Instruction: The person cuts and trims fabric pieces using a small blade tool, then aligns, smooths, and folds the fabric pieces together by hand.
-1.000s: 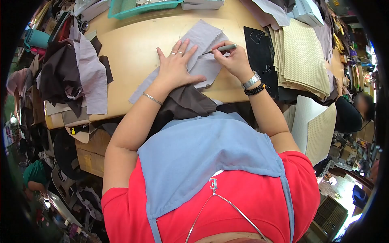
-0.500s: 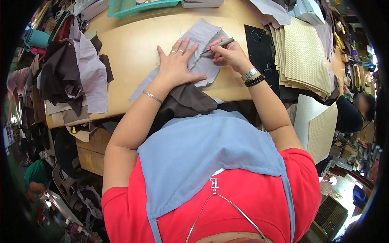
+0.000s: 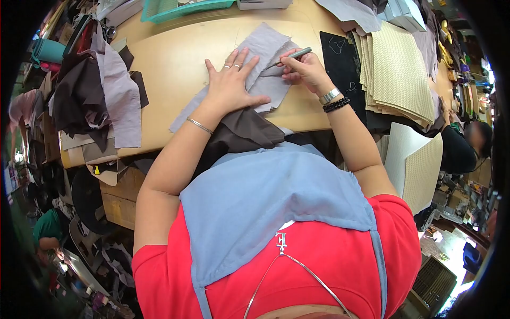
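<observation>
A light grey-lilac piece of fabric (image 3: 264, 40) lies on the wooden table, with an overlapping layer on its right side. My left hand (image 3: 231, 85) rests flat on it, fingers spread. In my right hand (image 3: 305, 70) is a slim grey-green pen-like tool (image 3: 299, 53), pinched between thumb and fingers. Its tip points left toward the overlapping edge of the fabric; whether it touches is too small to tell. Below my left hand, dark brown fabric (image 3: 247, 130) hangs over the table's front edge against my apron.
A stack of cream woven-pattern sheets (image 3: 398, 69) lies at the right, beside a black strip (image 3: 340, 66) with loose threads. Dark and lilac fabric (image 3: 121, 90) is heaped at the left. A teal basket (image 3: 186, 9) stands at the back. Another person (image 3: 462, 146) sits at far right.
My right hand has shifted slightly to the right and up with the pen-like tool, its tip drawing away from my left hand. My left hand stays in place.
</observation>
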Available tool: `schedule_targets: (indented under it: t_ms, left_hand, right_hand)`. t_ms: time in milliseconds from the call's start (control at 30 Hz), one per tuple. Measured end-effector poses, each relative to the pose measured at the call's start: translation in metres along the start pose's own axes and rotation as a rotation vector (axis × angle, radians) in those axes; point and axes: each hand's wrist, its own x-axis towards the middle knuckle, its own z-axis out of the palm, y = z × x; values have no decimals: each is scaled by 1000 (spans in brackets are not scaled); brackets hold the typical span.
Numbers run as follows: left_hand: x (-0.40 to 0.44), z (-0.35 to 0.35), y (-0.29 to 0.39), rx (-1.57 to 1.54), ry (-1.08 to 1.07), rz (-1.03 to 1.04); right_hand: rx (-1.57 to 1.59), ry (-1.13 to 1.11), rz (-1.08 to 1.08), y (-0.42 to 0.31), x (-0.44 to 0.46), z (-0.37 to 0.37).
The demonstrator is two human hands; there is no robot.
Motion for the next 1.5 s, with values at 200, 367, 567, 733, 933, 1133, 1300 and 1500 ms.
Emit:
schedule_targets:
  t_ms: [200,367,567,733,933,1133,1300,1500]
  left_hand:
    - [0,1,-1,-4,-3,2]
    - [0,1,-1,2,3,3]
    - [0,3,-2,8,11,4]
    - [0,2,-1,5,13,4]
    - [0,3,-2,3,18,5]
    - [-3,3,-3,-56,45,8]
    - [-31,-11,-13,-42,33,-20]
    - [-45,-17,-16,-78,3,-88]
  right_hand:
    - [-138,-31,10,-4,-3,9]
    - [-157,11,-26,-5,-3,7]
    - [-98,42,-16,-1,-1,1]
    - [-109,3,-13,2,-1,5]
    - [-89,-105,16,-2,-6,9]
    - [126,-201,-69,-14,-25,17]
    - [-122,-18,-266,-8,-41,24]
    - [-338,-90,-320,2,-56,49]
